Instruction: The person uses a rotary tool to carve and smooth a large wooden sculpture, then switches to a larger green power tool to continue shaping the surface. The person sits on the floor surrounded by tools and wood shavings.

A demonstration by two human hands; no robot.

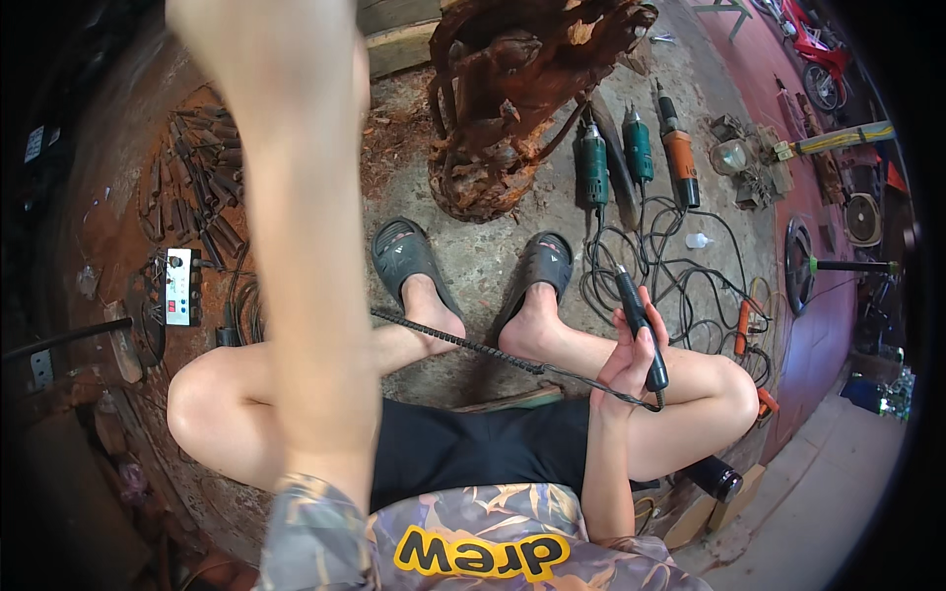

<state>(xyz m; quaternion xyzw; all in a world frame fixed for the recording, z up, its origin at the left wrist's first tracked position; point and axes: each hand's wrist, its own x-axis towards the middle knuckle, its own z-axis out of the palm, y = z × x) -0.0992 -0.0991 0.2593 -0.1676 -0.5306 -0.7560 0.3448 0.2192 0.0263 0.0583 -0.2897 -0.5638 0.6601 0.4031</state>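
My right hand (631, 360) holds a slim black rotary handpiece (641, 330) above my right shin, its tip pointing up and away. A cord (483, 347), partly wrapped in black spiral sleeve, runs from its rear end across my legs to the left. My left arm reaches up close to the camera; my left hand (281, 49) is blurred at the upper edge, and its fingers cannot be made out. Ahead of my feet stands a reddish-brown carved piece of wood (493, 118) with a rough, hollowed surface.
Left lie a pile of chisels (192, 177) and a white control box (178, 286). On the right are two green die grinders (593, 167), an orange one (680, 158) and tangled cables (641, 261). Farther right stand a fan (800, 264) and a red motorbike (823, 59).
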